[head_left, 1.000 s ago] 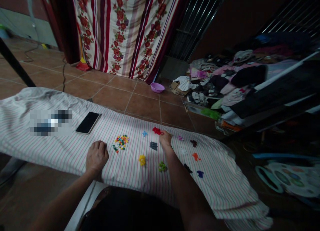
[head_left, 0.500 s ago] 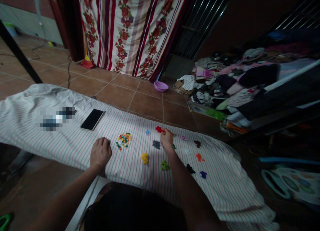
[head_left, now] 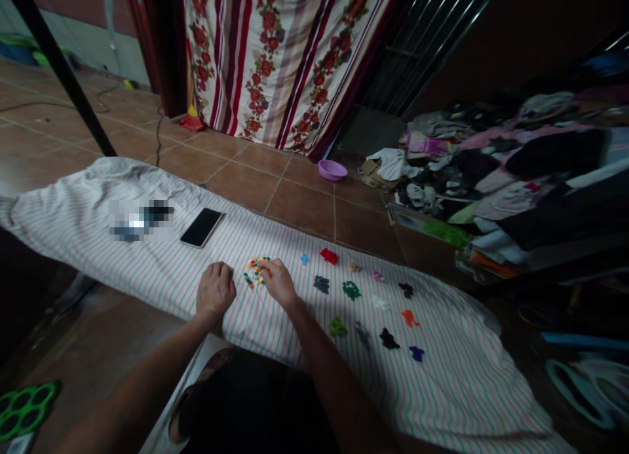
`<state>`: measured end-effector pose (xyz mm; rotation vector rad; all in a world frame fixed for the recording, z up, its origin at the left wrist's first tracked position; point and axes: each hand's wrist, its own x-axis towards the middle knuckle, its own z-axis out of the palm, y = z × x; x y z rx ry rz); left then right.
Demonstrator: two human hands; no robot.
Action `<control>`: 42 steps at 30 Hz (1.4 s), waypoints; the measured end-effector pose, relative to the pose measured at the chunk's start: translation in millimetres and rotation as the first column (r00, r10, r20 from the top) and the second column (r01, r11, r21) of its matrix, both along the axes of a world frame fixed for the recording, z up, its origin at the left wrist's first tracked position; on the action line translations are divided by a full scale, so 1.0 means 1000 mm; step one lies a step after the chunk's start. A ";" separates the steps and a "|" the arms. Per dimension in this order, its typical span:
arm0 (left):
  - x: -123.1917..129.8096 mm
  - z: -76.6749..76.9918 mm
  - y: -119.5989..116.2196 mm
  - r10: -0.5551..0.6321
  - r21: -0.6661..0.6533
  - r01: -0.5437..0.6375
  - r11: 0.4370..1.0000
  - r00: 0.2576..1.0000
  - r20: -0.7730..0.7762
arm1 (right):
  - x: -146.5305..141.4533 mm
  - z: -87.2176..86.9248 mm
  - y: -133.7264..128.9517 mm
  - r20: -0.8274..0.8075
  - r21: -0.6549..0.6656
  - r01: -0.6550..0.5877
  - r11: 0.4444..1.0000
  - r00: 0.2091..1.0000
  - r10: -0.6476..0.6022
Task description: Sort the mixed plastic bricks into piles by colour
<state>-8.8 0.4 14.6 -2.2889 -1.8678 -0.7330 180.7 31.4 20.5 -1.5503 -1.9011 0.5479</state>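
My right hand (head_left: 278,282) reaches into a mixed pile of small coloured pieces (head_left: 253,277), its fingers pinched together at the pile's edge; what they hold, if anything, is too small to name. Left of the pile, my left hand (head_left: 216,290) rests on the striped cloth with its fingers curled; nothing shows in it. Single-colour piles lie to the right: red (head_left: 329,256), light blue (head_left: 304,259), grey (head_left: 322,284), dark green (head_left: 351,290), lime green (head_left: 337,326), black (head_left: 389,339), orange (head_left: 409,318) and purple (head_left: 417,354), among others.
A phone (head_left: 202,228) lies on the cloth (head_left: 162,270) beyond my left hand, with a blurred-out item (head_left: 140,221) further left. A purple basin (head_left: 333,170) is on the tiled floor past the far edge. Clothes (head_left: 491,166) are heaped at the right.
My right hand has moved left from the red pile to the mixed pile. My left hand stays on the cloth. The camera view has shifted, so the scene sits a little further right.
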 end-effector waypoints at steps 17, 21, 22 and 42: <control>0.001 0.000 0.000 0.020 -0.009 -0.020 1.000 1.000 -0.009 | -0.036 0.028 0.028 0.461 -0.238 0.111 0.965 0.887 0.012; 0.001 0.001 0.000 0.019 -0.008 -0.019 1.000 1.000 -0.009 | -0.040 0.029 0.035 0.489 -0.266 0.149 0.952 0.872 0.000; 0.001 0.001 0.000 0.021 -0.008 -0.021 1.000 1.000 -0.008 | -0.040 0.029 0.037 0.488 -0.275 0.155 0.949 0.873 -0.001; 0.001 0.002 0.000 0.007 -0.005 -0.007 1.000 1.000 0.012 | -0.027 0.014 0.018 0.226 -0.031 0.024 0.999 0.974 -0.016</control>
